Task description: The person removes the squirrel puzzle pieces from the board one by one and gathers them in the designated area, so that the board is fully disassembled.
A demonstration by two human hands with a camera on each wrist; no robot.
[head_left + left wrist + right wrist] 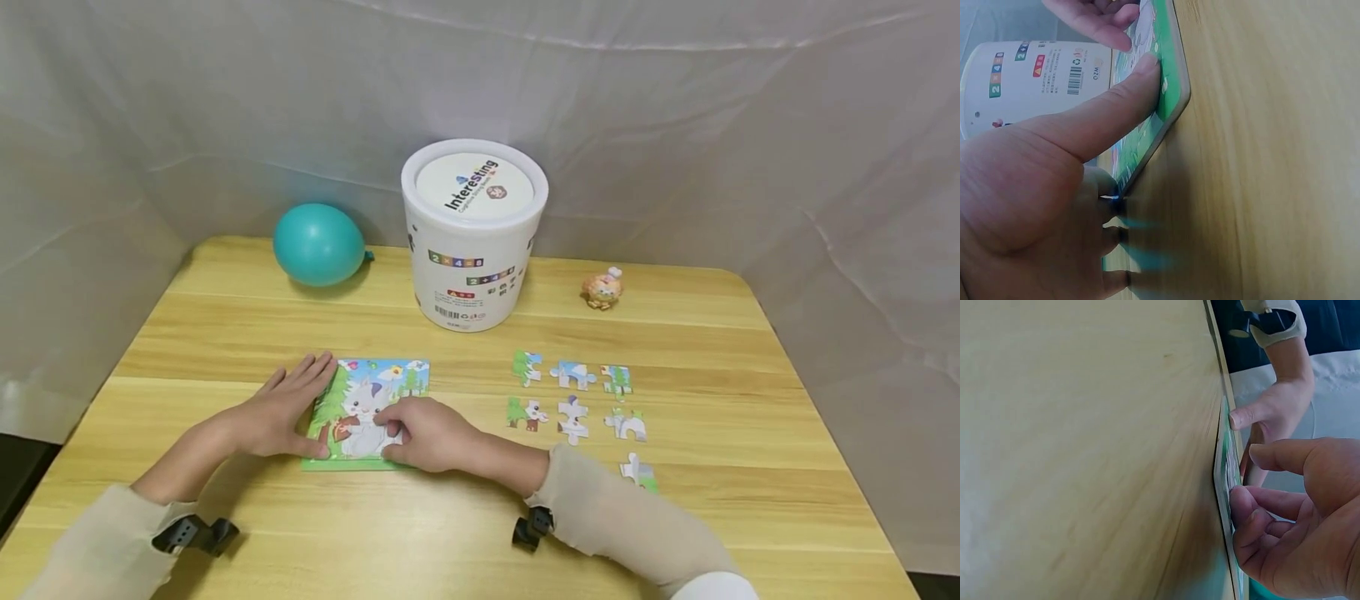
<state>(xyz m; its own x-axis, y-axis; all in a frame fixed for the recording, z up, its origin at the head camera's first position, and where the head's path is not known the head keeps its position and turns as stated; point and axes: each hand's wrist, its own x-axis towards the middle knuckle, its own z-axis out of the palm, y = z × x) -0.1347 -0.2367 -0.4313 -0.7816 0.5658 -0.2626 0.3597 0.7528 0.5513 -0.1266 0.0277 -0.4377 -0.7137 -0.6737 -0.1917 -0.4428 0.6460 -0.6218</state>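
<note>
A jigsaw puzzle board [368,372] lies flat on the table, showing a white cartoon animal on green grass under a blue sky. Along its left side my left hand [273,412] is spread, with the thumb resting on the lower left corner and the other fingers reaching to the upper left edge. My right hand [435,435] is over the board's lower right part, fingertips touching the picture. In the right wrist view its thumb stands apart from the bent fingers [1266,534], and nothing shows between them. Several loose puzzle pieces [573,419] lie right of the board.
A white lidded bucket [476,275] stands behind the board at mid-table. To its left rests a teal balloon [318,244], and on its right sits a small orange figurine [602,289]. Pale cloth [637,125] hangs around the wooden table [712,400].
</note>
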